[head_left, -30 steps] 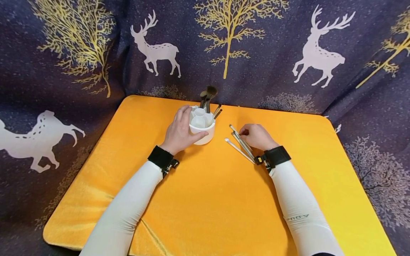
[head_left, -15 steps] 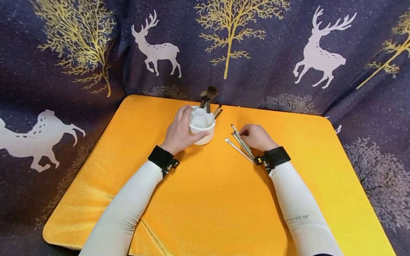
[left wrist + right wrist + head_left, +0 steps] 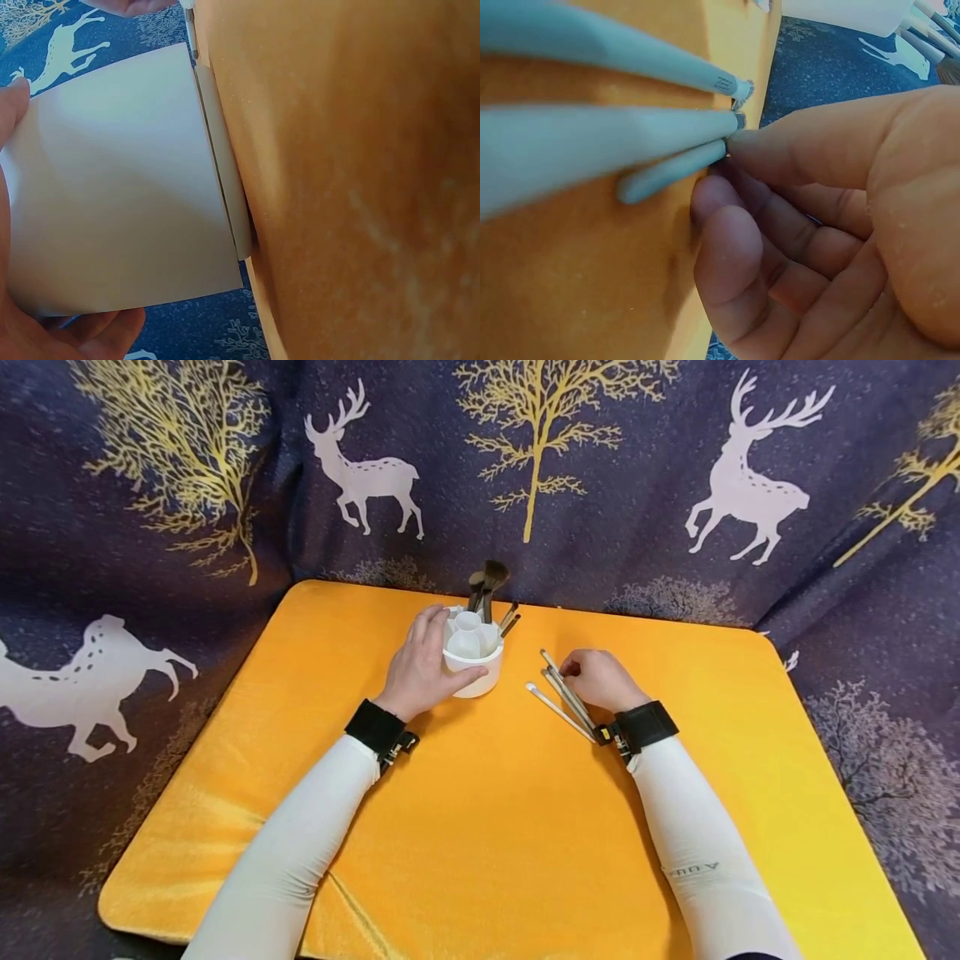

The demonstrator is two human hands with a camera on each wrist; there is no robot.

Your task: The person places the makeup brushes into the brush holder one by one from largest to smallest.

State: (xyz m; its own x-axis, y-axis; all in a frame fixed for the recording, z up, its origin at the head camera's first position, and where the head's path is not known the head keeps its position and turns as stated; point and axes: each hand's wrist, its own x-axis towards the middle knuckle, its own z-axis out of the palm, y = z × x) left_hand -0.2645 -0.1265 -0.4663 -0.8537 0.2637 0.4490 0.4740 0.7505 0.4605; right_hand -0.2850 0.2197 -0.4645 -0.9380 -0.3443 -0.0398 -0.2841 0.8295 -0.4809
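My left hand (image 3: 422, 670) grips a white round makeup brush holder (image 3: 476, 677), thumb on the near side and fingers round the far left side. In the left wrist view the smooth white wall of the holder (image 3: 112, 187) lies between thumb and fingers. Several makeup brushes (image 3: 491, 583) stand in its back compartments; the front cups show no brushes. To the right, my right hand (image 3: 600, 681) pinches the end of a thin makeup brush (image 3: 676, 169) between thumb and forefinger. Two other pale handles lie alongside it in the right wrist view.
A white-tipped brush (image 3: 557, 708) lies on the orange cloth table (image 3: 480, 827), left of the pinched one. The table's rounded back edge runs just behind the holder. A dark curtain (image 3: 615, 527) with deer and trees hangs beyond.
Between the first two frames, the tip of one brush by my right hand shifts slightly right. Both hands stay almost in place, and the holder has not moved on the table.
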